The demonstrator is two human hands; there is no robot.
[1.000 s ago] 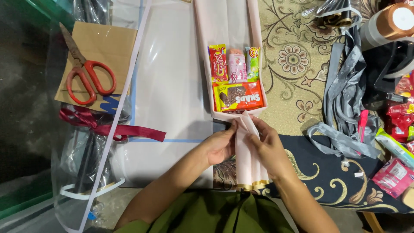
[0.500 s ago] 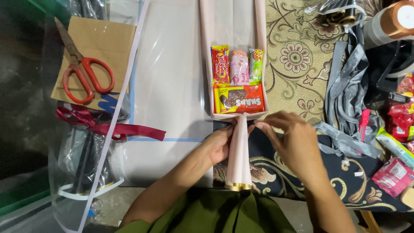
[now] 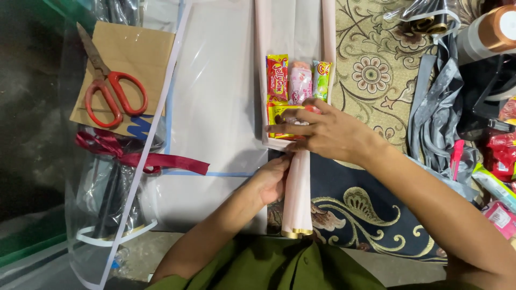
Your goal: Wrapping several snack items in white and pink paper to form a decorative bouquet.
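My right hand covers most of the yellow snack packet. At two o'clock, the copper-coloured tape roll is cut off by the frame edge.

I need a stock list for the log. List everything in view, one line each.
scissors: 1, red handles, on the cardboard, upper left
cardboard: 1, brown, upper left
ribbon: 1, dark red, left of centre
snack packets: 4, red, pink, green, yellow, in the pink wrap
pink wrap: 1, pale pink, centre, gathered into a stem
grey ribbon: 1 bundle, right
patterned cloth: 1, beige and dark, underneath
left hand: grips the stem
right hand: on the yellow packet
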